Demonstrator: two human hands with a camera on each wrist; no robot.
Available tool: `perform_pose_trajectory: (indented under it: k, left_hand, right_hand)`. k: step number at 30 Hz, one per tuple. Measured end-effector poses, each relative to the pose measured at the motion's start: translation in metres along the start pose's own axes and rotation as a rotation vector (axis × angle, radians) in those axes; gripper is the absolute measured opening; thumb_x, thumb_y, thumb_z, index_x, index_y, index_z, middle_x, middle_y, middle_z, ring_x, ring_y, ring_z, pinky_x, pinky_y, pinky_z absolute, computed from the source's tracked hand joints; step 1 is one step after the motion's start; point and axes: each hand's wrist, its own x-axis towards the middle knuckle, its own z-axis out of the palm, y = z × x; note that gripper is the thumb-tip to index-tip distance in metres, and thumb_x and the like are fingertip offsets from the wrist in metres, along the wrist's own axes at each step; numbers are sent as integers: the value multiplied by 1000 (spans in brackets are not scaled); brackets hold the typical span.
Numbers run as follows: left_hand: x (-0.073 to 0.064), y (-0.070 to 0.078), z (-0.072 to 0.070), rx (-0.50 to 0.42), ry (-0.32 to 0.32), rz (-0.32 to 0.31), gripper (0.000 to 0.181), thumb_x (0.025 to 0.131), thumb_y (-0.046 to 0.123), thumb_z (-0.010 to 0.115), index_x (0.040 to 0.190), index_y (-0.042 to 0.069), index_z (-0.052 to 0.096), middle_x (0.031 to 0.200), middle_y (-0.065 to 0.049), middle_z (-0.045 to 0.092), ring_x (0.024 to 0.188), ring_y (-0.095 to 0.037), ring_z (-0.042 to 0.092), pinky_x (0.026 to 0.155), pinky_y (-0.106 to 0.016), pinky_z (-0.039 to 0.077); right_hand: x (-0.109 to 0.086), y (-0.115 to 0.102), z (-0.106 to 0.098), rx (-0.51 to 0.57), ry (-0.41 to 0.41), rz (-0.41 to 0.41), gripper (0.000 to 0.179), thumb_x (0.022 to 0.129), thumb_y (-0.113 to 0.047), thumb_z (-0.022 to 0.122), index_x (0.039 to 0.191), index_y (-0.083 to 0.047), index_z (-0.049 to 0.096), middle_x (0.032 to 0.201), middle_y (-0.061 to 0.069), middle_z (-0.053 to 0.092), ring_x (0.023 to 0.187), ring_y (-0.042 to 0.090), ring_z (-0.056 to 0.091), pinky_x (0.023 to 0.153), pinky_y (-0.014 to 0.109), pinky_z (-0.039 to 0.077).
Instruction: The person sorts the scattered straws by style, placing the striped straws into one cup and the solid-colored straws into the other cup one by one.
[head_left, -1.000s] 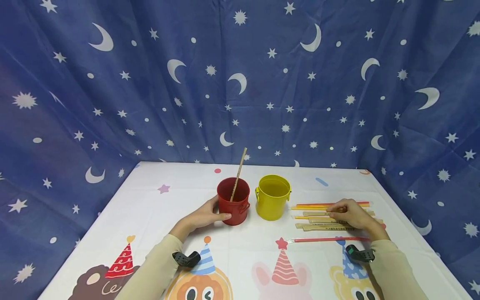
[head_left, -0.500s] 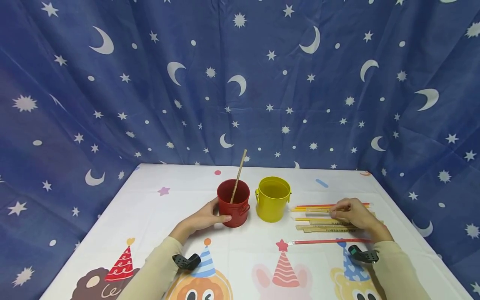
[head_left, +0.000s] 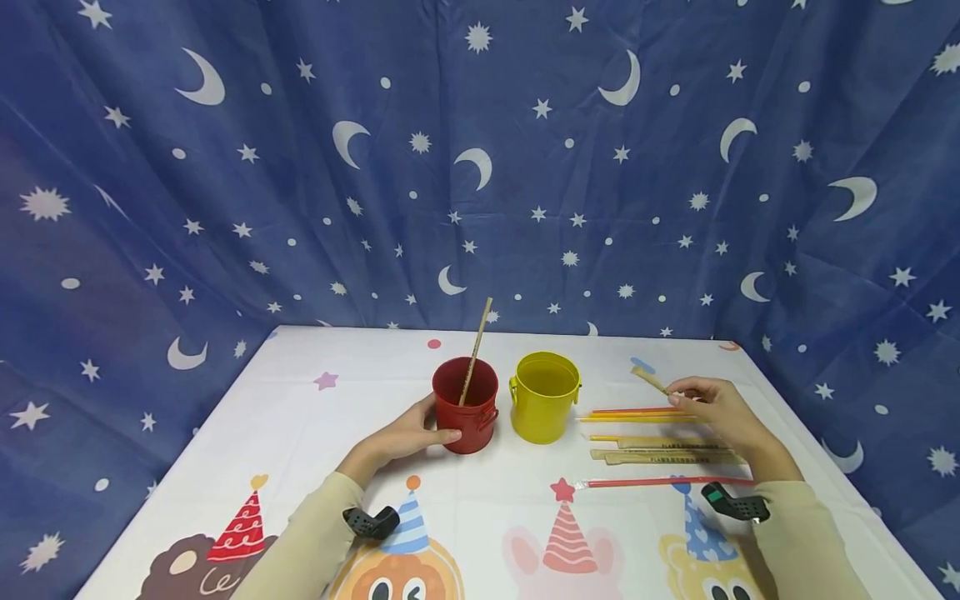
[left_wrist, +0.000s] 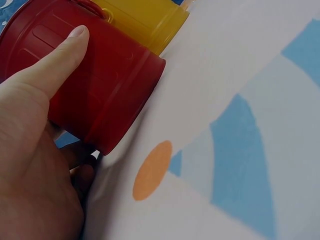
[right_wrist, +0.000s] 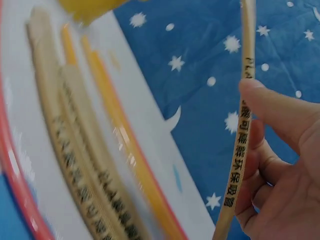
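A paper-wrapped straw (right_wrist: 239,150), tan with dark printed lettering, is lifted off the table (head_left: 315,433), pinched between thumb and fingers of the right hand (head_left: 712,408); its far end is cut off in the wrist view. Below lie more wrapped straws (head_left: 667,454) and thin red and yellow ones, blurred in the wrist view. The left hand (head_left: 405,433) cups the ribbed red metal bucket (head_left: 467,404), thumb curled on its wall; one straw stands inside. A yellow bucket (head_left: 546,396) sits just beside.
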Motion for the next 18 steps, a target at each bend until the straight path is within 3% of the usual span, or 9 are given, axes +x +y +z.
perform_pose_trajectory:
  k: [4, 6, 9, 14, 18]
  left_hand:
    - [1, 0, 0, -1, -1, 7, 93, 87, 39, 77, 160, 10, 26, 164, -9, 35, 156, -35, 22, 125, -59, 23]
    - [1, 1, 0, 1, -3, 10, 94, 87, 39, 77, 160, 11, 25, 164, -8, 35, 156, -34, 22, 125, -59, 23]
    - [2, 3, 0, -1, -5, 13, 94, 87, 39, 77, 160, 11, 25, 163, -8, 35, 156, -33, 22, 125, -58, 24]
    - [1, 3, 0, 1, -7, 9, 93, 87, 37, 77, 160, 11, 26, 163, -9, 36, 156, -33, 23, 125, -59, 24]
    - [0, 2, 0, 2, -7, 5, 92, 87, 37, 76, 160, 11, 26, 163, -9, 35, 156, -33, 24, 125, -59, 23]
  right_hand:
    - [-2, -7, -2, 111, 23, -14, 24, 101, -26, 64, 116, -9, 70, 95, -18, 64, 92, 2, 56, 81, 16, 47]
    - [-2, -9, -3, 221, 28, -48, 14, 101, -20, 62, 111, -17, 72, 96, -21, 63, 93, 1, 55, 82, 13, 45]
    - [0, -10, -1, 449, 27, -128, 22, 102, -8, 58, 107, -23, 73, 97, -18, 64, 93, 1, 55, 84, 10, 44]
    - [0, -17, 6, 849, -9, -224, 31, 103, 3, 49, 106, -16, 74, 100, -10, 68, 91, 4, 58, 84, 14, 49]
    - [0, -27, 8, 994, -37, -232, 31, 105, 1, 45, 110, -12, 73, 98, -6, 70, 89, 6, 61, 80, 18, 51]
